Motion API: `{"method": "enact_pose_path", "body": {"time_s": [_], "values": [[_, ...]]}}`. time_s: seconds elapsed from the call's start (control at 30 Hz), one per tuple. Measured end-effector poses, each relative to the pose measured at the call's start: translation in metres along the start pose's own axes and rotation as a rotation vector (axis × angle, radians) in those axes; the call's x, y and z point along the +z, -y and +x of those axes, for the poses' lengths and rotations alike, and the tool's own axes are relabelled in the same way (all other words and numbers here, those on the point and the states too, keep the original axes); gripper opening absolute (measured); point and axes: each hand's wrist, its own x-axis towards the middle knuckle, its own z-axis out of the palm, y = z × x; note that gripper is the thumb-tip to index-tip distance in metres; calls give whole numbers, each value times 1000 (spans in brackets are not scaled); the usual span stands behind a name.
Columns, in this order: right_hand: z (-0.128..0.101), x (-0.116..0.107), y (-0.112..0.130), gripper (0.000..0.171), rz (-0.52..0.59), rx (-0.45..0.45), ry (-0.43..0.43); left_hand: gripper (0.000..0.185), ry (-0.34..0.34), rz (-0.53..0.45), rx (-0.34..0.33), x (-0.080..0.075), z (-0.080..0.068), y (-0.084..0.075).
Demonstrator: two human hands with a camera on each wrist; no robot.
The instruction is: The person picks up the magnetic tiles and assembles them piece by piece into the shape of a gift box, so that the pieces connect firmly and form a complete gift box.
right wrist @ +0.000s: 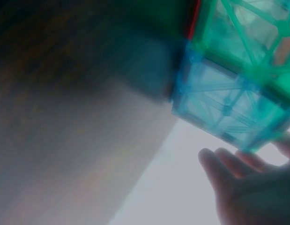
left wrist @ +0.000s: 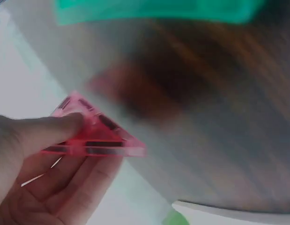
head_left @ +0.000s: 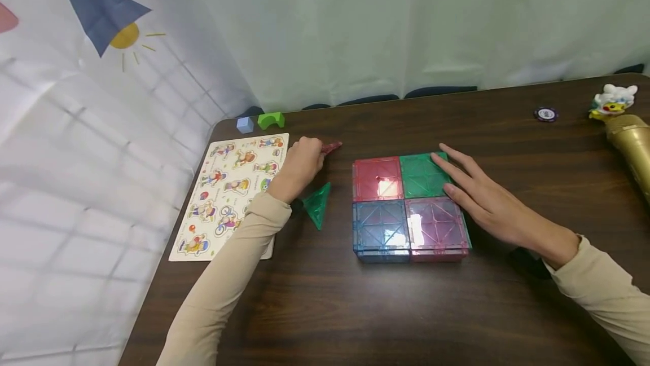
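My left hand (head_left: 301, 164) pinches a red translucent triangular magnetic tile (left wrist: 95, 129) between thumb and fingers, just right of the picture board. A green triangular tile (head_left: 317, 206) rests on the table below that hand. In the middle stands a low block of square magnetic tiles, its top made of a red tile (head_left: 377, 179), a green tile (head_left: 424, 176), a blue tile (head_left: 381, 225) and a pink tile (head_left: 437, 223). My right hand (head_left: 484, 205) lies along the block's right side with fingers extended, fingertips over the green tile's edge.
A wooden picture puzzle board (head_left: 223, 185) lies at left, with a pale blue cube (head_left: 245, 124) and a green arch block (head_left: 271, 120) behind it. Toward the right are a poker chip (head_left: 545, 114), a small white figurine (head_left: 613, 99) and a gold microphone (head_left: 629, 143).
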Motion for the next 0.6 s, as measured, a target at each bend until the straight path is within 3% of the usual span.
{"method": "enact_pose_path", "body": {"time_s": [0.1, 0.17, 0.3, 0.43, 0.53, 0.6], "values": [[1, -2, -1, 60, 24, 0, -1, 17, -72, -107, -10, -13, -4, -5], [1, -4, -2, 58, 34, 1, -8, 18, -122, -196, 22, -25, -9, -15], [-1, -9, -5, 54, 45, 16, -32, 18, -147, -395, 178, -49, -22, -50], [-2, -12, -7, 51, 72, 39, -61, 16, -60, -507, 396, -60, -38, -94], [-3, -13, -8, 48, 71, 24, -92, 14, 37, -472, 520, -58, -45, -119], [-4, -14, -8, 45, 60, -1, -124, 12, 92, -433, 561, -55, -47, -130]]}}
